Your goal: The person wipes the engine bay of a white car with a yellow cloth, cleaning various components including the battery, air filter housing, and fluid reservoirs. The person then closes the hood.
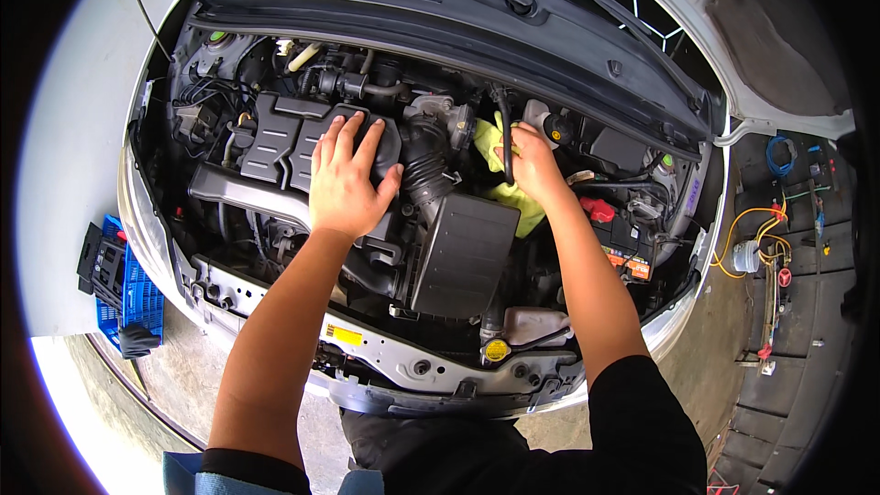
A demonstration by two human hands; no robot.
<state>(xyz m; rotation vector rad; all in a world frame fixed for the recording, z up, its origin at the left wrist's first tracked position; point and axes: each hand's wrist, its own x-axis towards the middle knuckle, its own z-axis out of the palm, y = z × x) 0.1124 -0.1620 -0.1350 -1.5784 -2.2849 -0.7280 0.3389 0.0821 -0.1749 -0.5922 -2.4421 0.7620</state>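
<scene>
Clock from picture centre. Car engine bay, hood up; grey padded hood underside (779,27) at 2. Room: pale concrete floor (188,385) at 8, smooth white panel (82,128) at 9 to 10. Blue slatted plastic crate (137,298) at 8 to 9, black moulded case (99,261) against it. Black panelled surface (797,339) at 4, yellow hose (733,229) coiled at 3.

Left hand (351,174) at 10: palm down, fingers partly spread, resting on the engine cover (270,142), hard ribbed black plastic with rounded edges. Right hand (536,160) at 2: fingers curled, bunching a yellow-green cloth (522,209) just beside a slim black rubber hose (508,137); can't tell if fingers also touch the hose. Cloth is soft, creased, upper fold at 1, lower one hanging behind the air filter box at 3.

Air filter box (466,255) at 5: matte black plastic, boxy, lightly grooved. Corrugated intake duct (424,160) at 12, dark, ringed like bellows. Battery (625,238) at 3 to 4: black block, orange label, red terminal cover (598,210). Radiator cap (496,350) at 5: round, yellow-topped, beside a translucent off-white plastic tank (536,324). Silver painted crossmember (385,344) at 7, punched holes, yellow sticker (346,335). Black cowl panel (367,5) at 11 to 12, slotted vents.
</scene>
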